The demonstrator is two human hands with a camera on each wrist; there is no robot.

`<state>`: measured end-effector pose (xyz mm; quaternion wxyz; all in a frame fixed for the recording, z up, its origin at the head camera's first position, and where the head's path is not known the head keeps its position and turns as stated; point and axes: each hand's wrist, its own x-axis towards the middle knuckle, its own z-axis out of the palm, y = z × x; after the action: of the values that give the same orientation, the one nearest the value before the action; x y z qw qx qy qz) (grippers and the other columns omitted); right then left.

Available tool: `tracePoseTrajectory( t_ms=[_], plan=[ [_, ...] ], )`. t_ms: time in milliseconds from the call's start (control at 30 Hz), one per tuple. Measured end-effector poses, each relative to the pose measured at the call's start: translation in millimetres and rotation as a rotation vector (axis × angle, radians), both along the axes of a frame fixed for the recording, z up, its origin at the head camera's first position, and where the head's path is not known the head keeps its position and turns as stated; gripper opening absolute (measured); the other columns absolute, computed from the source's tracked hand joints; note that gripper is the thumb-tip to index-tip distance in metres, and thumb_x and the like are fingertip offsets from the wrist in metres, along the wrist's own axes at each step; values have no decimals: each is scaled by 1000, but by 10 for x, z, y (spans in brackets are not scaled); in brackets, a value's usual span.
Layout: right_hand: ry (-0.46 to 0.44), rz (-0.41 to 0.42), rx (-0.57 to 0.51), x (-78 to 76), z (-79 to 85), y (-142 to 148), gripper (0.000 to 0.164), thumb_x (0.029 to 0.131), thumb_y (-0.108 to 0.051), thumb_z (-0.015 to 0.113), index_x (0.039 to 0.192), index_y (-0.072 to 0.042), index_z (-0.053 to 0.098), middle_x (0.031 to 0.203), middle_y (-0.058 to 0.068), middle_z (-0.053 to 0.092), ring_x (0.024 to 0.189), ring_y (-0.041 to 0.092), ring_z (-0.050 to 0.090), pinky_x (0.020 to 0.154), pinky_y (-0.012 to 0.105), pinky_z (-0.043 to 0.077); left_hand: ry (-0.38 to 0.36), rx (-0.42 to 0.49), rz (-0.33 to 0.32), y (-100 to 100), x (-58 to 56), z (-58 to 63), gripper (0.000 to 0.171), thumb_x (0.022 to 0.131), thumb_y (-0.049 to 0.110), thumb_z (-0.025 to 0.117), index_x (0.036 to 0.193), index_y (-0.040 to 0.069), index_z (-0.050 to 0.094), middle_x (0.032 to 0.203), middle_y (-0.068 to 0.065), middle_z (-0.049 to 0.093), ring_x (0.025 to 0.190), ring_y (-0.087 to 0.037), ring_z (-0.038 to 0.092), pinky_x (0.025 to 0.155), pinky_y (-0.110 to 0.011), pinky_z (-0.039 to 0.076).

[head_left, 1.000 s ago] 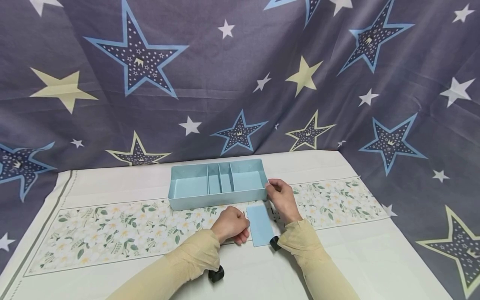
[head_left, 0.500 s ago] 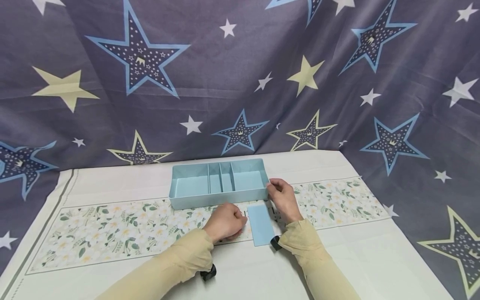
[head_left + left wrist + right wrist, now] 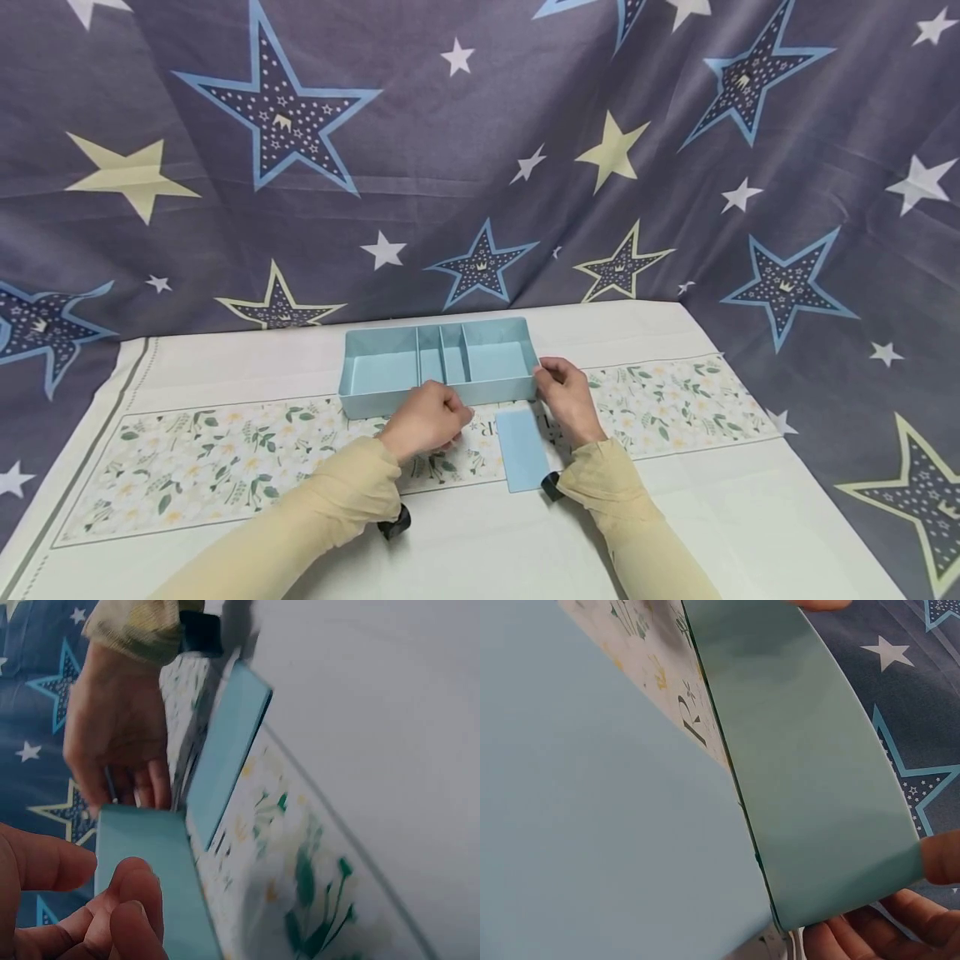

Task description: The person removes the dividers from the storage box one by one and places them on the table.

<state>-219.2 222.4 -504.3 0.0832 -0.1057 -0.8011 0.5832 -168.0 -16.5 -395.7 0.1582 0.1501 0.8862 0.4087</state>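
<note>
A flat blue card (image 3: 521, 448) lies nearest on the tabletop (image 3: 675, 533), free on all edges. Beyond, the left hand (image 3: 426, 417), fingers curled, seemingly empty, nears the divided blue tray (image 3: 438, 392); the right hand (image 3: 566, 396) pinches its right corner.

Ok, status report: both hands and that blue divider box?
Right hand grips blue box at right end. Left hand curled, at its front wall. Loose blue panel flat between hands.

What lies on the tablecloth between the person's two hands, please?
In the head view, a flat light-blue card lies between the left hand and right hand, just before the blue divided tray.
</note>
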Motion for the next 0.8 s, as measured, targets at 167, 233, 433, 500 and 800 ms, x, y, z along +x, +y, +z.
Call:
tracePoseTrajectory(
  t_ms=[167, 233, 433, 500, 800],
  plan=[
    [-5, 12, -10, 21, 32, -6, 36, 87, -41, 54, 113, -17, 53, 103, 4, 56, 90, 14, 54, 78, 35, 50, 48, -6, 58, -92, -107, 108, 22, 85, 23, 58, 66, 13, 60, 61, -8, 63, 50, -20, 56, 44, -31, 48],
    [-6, 14, -8, 23, 38, -8, 36, 87, -42, 53, 113, -17, 53, 103, 5, 56, 90, 14, 54, 78, 35, 50, 63, -22, 85, -125, -157, 152, 22, 85, 24, 58, 66, 14, 61, 59, -7, 63, 50, -20, 56, 46, -32, 48],
    [4, 15, -11, 15, 29, -2, 36, 87, -41, 54, 113, -16, 53, 103, 5, 56, 90, 14, 54, 78, 36, 51, 163, -71, 133, -213, -290, 206, 21, 86, 26, 57, 69, 14, 61, 60, -3, 62, 51, -17, 54, 53, -33, 46],
    [-1, 18, -9, 33, 56, -12, 37, 87, -42, 53, 113, -16, 53, 103, 5, 56, 90, 14, 54, 79, 35, 50, 227, -77, 155, -240, -331, 186, 20, 85, 26, 57, 70, 14, 61, 62, -2, 60, 52, -17, 52, 54, -34, 45],
    [-34, 41, -35, 222, 414, -112, 36, 89, -32, 51, 116, -9, 51, 108, 12, 54, 96, 20, 53, 82, 38, 49, 393, -179, 217, -329, -524, 84, 34, 84, 35, 58, 58, 14, 53, 51, -2, 51, 44, -19, 45, 43, -33, 39]
  ],
)
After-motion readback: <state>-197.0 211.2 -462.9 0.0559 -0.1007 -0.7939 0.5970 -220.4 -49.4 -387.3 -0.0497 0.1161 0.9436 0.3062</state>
